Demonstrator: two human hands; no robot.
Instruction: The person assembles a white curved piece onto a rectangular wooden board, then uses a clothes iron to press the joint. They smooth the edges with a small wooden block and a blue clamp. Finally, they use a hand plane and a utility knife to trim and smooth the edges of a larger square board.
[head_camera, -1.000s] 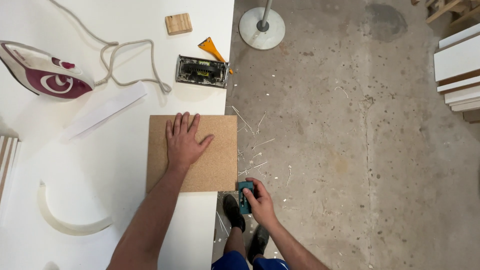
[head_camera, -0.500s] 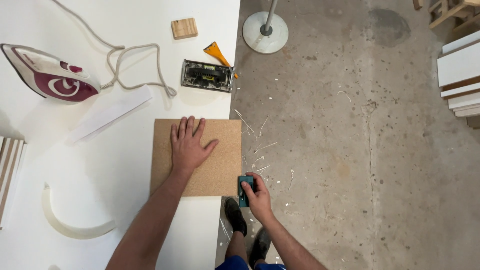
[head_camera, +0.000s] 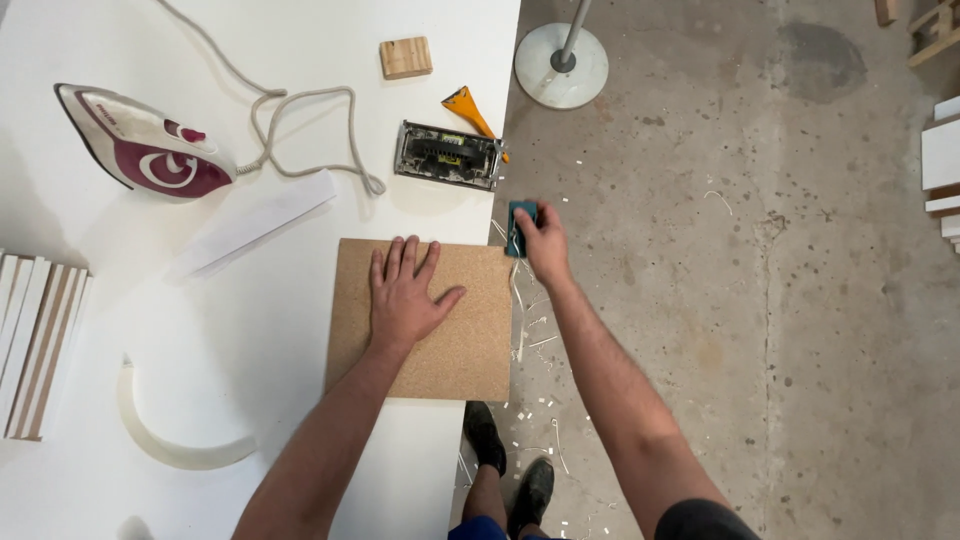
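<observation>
- Chipboard panel (head_camera: 420, 320), square and brown, lies flat on a white worktable (head_camera: 250, 300) with its right edge along the table's edge, seen from the head camera.
- On the panel, the left hand (head_camera: 405, 295) presses palm-down, fingers spread wide and gripping nothing.
- At the panel's far right corner, the right hand (head_camera: 545, 245) closes its fingers around a small teal block tool (head_camera: 521, 228), held against the panel's edge.
- Beyond the panel sits a grey metal trimmer (head_camera: 447, 155), with an orange scraper (head_camera: 466, 106) just beside it and a small wooden block (head_camera: 405, 57) farther back.
- Left of the panel lie a white edging strip (head_camera: 250, 225) and a maroon-and-white clothes iron (head_camera: 140, 150) with its coiled cord (head_camera: 300, 130).
- Nearer the person than the strip, a curved white offcut (head_camera: 170, 445) rests on the table.
- Right of the panel, pale shavings (head_camera: 530, 340) litter the concrete floor (head_camera: 750, 300).
</observation>
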